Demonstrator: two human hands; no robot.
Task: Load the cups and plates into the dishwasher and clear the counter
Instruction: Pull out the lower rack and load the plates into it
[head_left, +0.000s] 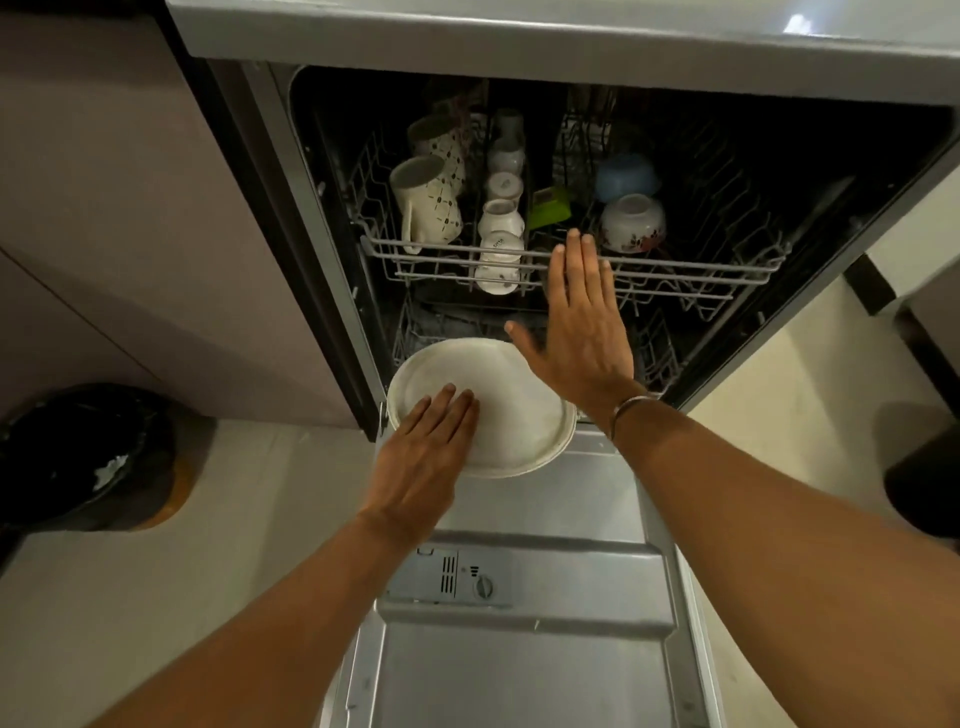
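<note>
Home kitchen; built-in dishwasher (571, 322) set under a grey counter (519, 36), its door (519, 623) dropped open toward the near side with the detergent dispenser (452, 577) showing. Upper rack (675, 280) holds household crockery: patterned mugs (426, 208) at left, a row of small white cups (501, 244) in the middle, a floral bowl (634, 223) and a blue bowl (626, 176) at right; mauve cabinet fronts (130, 208) on the left, pale tiled floor (156, 571), black-lined bin (88, 457) near left.
</note>
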